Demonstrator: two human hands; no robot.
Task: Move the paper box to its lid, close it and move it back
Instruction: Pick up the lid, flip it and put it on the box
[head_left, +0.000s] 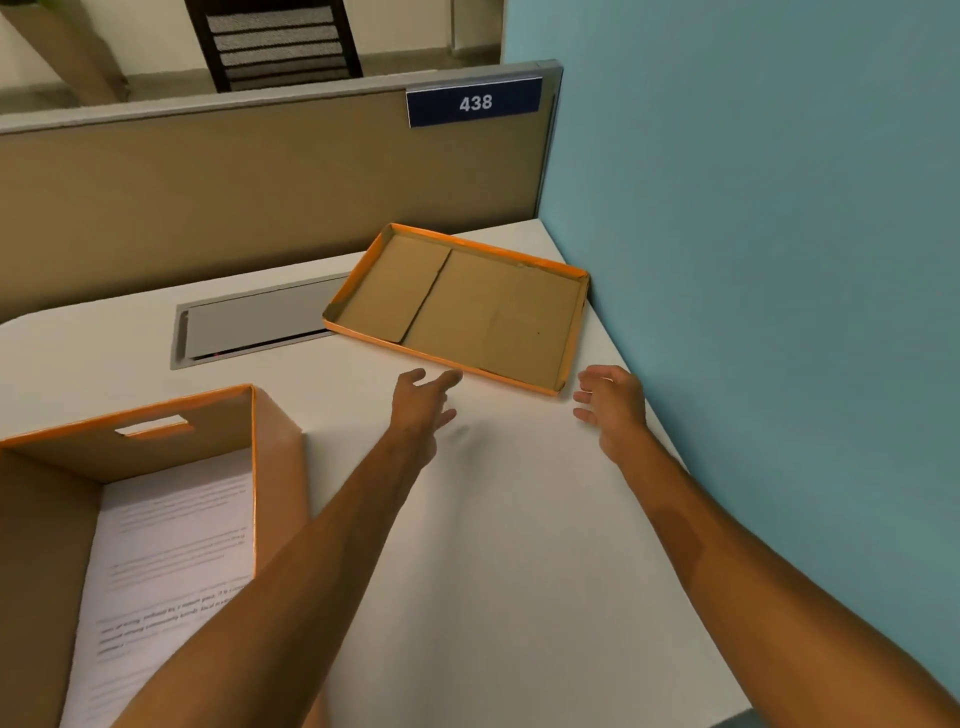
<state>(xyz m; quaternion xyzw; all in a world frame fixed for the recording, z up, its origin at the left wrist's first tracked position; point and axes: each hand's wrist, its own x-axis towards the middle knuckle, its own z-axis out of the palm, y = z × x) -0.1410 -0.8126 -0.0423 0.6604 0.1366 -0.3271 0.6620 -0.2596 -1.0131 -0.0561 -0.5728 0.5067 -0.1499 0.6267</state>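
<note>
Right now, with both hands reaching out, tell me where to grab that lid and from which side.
Take the lid by its two short end walls, the left hand at the left end and the right hand at the right. It lies upside down with its shallow orange rim pointing up, so the fingers can hook over each wall from outside, ready to flip it.

White desk, grey cable hatch, tan partition bearing sign 438
</note>
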